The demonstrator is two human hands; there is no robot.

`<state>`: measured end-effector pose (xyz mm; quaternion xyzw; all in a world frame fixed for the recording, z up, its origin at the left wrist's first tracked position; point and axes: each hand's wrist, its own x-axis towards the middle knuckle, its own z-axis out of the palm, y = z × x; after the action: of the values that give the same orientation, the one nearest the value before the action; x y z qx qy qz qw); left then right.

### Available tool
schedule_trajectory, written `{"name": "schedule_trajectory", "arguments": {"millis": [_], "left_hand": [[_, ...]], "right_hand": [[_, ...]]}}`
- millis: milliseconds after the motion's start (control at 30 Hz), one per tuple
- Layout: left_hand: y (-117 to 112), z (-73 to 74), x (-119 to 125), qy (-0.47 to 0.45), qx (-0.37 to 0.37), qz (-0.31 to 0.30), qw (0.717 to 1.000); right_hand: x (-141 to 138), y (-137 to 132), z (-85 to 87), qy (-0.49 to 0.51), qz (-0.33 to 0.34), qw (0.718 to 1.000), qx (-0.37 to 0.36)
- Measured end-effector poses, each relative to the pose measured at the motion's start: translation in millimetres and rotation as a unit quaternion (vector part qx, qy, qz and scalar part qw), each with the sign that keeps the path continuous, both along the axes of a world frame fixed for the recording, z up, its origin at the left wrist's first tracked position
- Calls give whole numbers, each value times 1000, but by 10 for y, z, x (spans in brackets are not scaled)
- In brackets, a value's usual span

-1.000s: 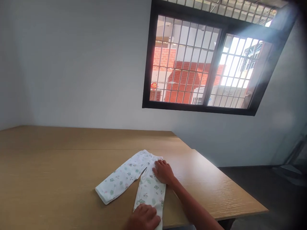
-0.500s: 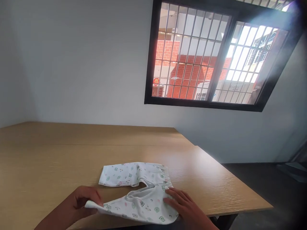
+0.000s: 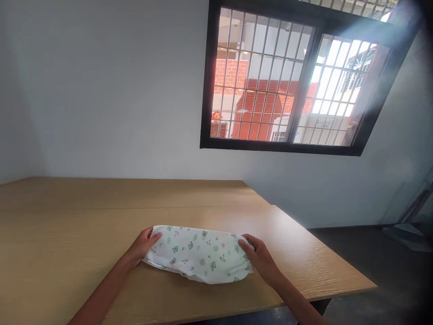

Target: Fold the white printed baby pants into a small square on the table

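Observation:
A small pair of white baby trousers (image 3: 199, 255) with green and pink prints lies on the wooden table (image 3: 67, 234), folded lengthwise with one leg on top of the other. My left hand (image 3: 146, 243) grips the cuff end on the left, fingers curled round the cloth. My right hand (image 3: 260, 258) holds the waistband end on the right, thumb on top and fingers wrapped at the edge. Both forearms reach in from the bottom of the view.
The table's right edge (image 3: 338, 266) drops off to a dark floor. A barred black-framed window (image 3: 287, 85) sits in the white wall behind, with brick buildings outside. A pale object lies on the floor at the far right (image 3: 406, 232).
The near trouser leg has been brought over onto the far leg, so the garment is now one folded strip. Both hands moved to its two ends.

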<state>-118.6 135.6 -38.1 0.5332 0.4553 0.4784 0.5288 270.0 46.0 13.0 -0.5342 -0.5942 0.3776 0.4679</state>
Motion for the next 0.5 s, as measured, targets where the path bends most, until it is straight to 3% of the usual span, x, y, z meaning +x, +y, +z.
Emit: {"name": "schedule_trajectory", "arguments": {"millis": [200, 333, 500], "left_hand": [[6, -56, -107, 50, 0, -41, 998], [38, -90, -124, 114, 25, -5, 993], [66, -108, -105, 177, 75, 24, 981]], "right_hand": [[23, 335, -54, 17, -14, 994, -103], [34, 462, -38, -20, -29, 992, -124], [50, 469, 48, -80, 2, 986, -144]]}}
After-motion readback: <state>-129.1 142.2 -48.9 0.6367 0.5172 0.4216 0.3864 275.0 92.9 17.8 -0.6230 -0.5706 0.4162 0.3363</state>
